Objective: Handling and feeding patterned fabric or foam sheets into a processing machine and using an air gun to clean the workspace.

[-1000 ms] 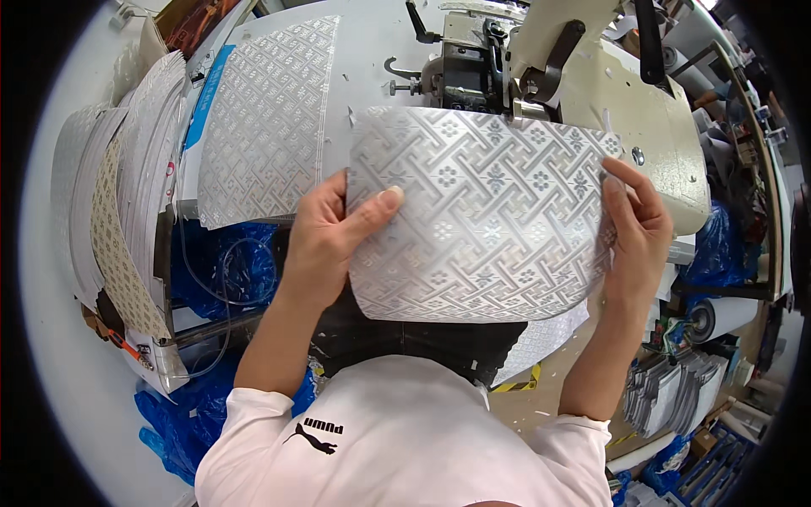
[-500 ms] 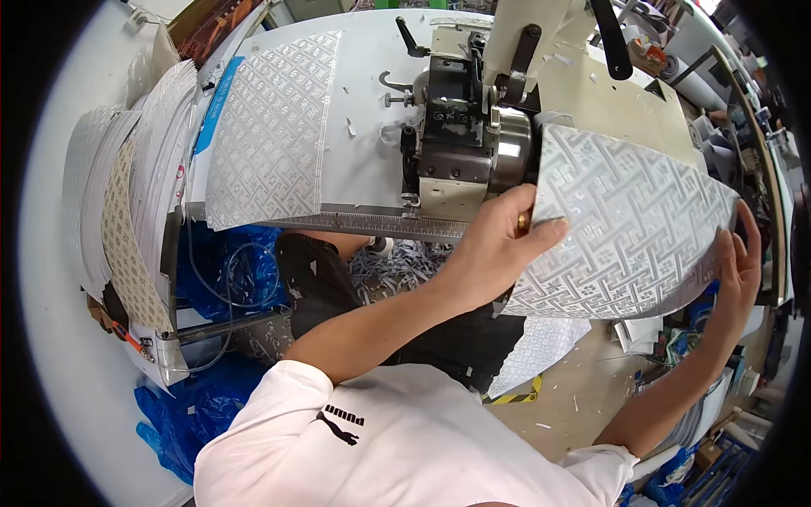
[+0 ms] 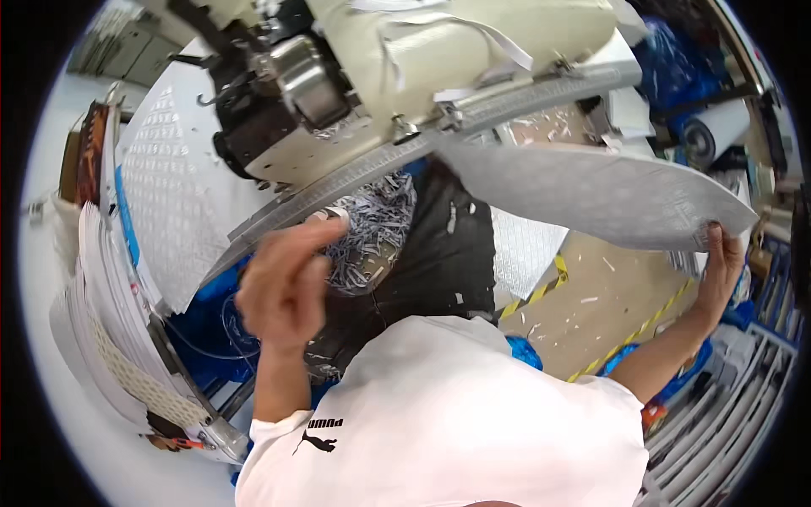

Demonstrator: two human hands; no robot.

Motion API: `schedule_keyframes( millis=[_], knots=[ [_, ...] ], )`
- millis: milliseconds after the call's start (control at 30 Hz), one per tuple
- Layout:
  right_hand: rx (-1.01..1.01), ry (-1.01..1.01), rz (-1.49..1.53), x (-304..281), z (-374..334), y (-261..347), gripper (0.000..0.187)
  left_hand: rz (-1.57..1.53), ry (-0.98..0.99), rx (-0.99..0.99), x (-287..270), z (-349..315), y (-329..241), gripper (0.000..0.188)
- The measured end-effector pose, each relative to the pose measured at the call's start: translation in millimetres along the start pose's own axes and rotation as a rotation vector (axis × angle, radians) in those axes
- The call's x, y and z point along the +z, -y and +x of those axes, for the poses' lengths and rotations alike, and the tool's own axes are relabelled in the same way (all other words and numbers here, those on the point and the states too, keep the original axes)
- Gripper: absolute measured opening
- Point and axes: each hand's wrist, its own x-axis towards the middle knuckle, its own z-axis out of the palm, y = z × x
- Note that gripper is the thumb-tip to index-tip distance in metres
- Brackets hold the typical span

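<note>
My right hand (image 3: 722,264) pinches the far right end of a silver-grey sheet (image 3: 591,190), which stretches out to the right of the machine. Mostly its plain grey side faces up, with a bit of pattern near my fingers. My left hand (image 3: 285,283) is off the sheet, somewhat blurred by motion, with thumb and fingers apart and nothing seen in them. It hovers over my lap, in front of the machine's ruled metal edge (image 3: 338,176). Behind stands a cream machine (image 3: 473,51) with a shiny metal cylinder (image 3: 308,80).
A patterned silver sheet (image 3: 165,177) lies on the white table at left, beside a stack of pale sheets (image 3: 106,313). Shredded strips (image 3: 376,228) fill the space below the machine. Another patterned sheet (image 3: 524,253) hangs low by my leg. Rails (image 3: 726,431) stand at lower right.
My left hand has let go of the sheet and moved left. My right hand has drawn the sheet lower and rightward, turning its plain side up. The view has swung right.
</note>
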Motion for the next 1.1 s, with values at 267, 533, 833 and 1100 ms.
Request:
schedule_keyframes(
  millis=[267, 533, 833, 1100],
  knots=[
    [0.678, -0.492, 0.914, 4.3, -235.3, -337.1, 0.051, 0.834, 0.078, -0.494, -106.5, -78.6, 95.6, 0.048],
    [1.413, -0.333, 0.618, 139.5, -306.8, -453.5, 0.073, 0.678, 0.375, -0.524, -163.7, -66.4, 121.9, 0.057],
    [0.779, 0.357, 0.337, 240.8, -176.5, -298.0, 0.039, 0.428, 0.208, -0.786, -191.1, -77.9, 112.1, 0.025],
    [-0.035, 1.213, 0.437, 254.0, -119.2, 85.8, 0.043, 0.659, -0.457, -0.465, -166.2, -100.4, 36.3, 0.007]
  ],
)
